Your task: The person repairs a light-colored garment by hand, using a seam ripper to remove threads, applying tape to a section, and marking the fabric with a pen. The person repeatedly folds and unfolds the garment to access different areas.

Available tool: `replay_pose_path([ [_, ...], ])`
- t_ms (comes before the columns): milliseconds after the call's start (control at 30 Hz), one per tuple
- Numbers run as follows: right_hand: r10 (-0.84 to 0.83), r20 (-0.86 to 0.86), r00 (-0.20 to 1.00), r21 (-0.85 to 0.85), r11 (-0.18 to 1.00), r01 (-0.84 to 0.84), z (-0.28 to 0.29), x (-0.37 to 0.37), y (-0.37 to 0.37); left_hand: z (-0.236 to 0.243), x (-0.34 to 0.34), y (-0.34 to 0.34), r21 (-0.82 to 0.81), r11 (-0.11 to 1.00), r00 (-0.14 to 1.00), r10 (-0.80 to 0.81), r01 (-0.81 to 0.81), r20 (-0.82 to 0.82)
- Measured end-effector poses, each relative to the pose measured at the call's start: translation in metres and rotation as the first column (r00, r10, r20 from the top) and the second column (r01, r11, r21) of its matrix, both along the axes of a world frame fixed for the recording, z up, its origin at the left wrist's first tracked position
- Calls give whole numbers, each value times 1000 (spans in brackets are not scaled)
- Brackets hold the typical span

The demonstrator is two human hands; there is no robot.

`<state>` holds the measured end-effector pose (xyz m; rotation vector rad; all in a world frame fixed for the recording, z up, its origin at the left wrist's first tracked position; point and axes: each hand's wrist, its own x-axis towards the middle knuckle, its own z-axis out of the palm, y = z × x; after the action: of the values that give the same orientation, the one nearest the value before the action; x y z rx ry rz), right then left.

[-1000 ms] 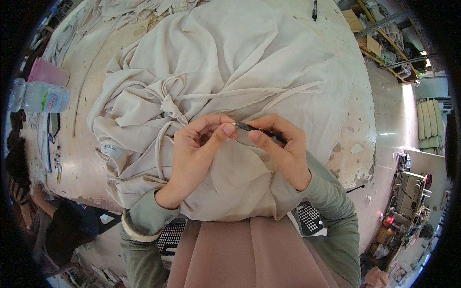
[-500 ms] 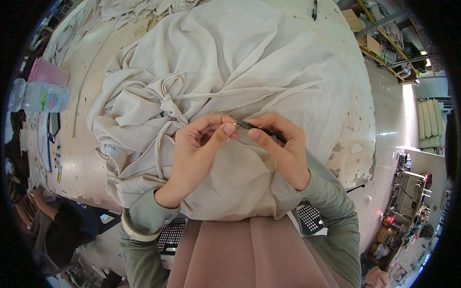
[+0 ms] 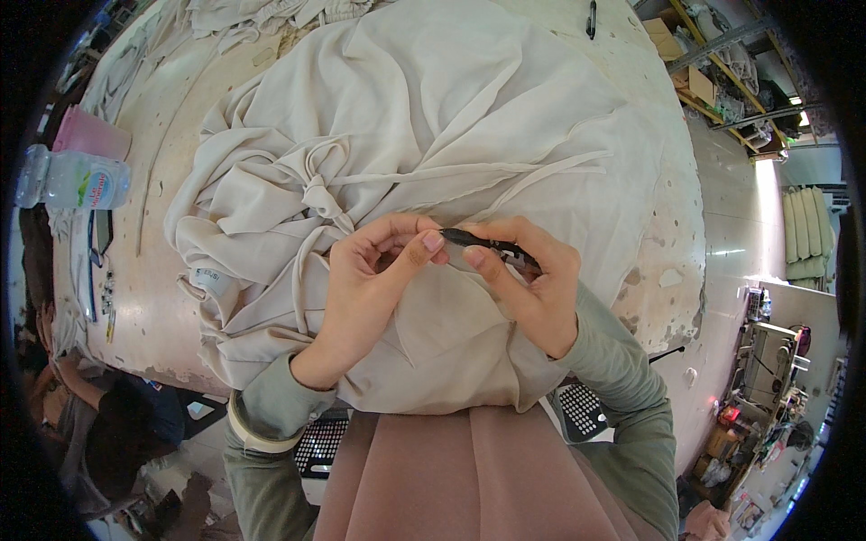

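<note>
The right hand (image 3: 528, 288) grips a small dark cutting tool (image 3: 483, 243), probably thread snips, its tip touching the left hand's fingertips (image 3: 431, 242). The left hand (image 3: 374, 279) is curled, pinching the beige cloth (image 3: 433, 135) heaped over the bench's (image 3: 171, 334) near edge. With the blade so close to the fingers, a slip could nick skin or cut the fabric. The bunched folds hide what lies beneath, so an extra layer might get caught.
</note>
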<state>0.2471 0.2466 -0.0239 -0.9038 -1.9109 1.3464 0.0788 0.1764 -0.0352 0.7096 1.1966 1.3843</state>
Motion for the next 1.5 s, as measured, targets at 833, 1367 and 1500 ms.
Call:
replay_pose_path([
  [833, 9, 1, 1000, -192, 981, -9, 6, 0, -2, 0, 0, 0, 4, 1000, 999, 4, -5, 45],
  [1367, 2, 61, 998, -268, 963, 14, 6, 0, -2, 2, -1, 1, 16, 1000, 1000, -7, 7, 17],
  [1500, -2, 7, 1000, -292, 957, 4, 3, -1, -3, 2, -1, 1, 28, 1000, 999, -15, 15, 31],
])
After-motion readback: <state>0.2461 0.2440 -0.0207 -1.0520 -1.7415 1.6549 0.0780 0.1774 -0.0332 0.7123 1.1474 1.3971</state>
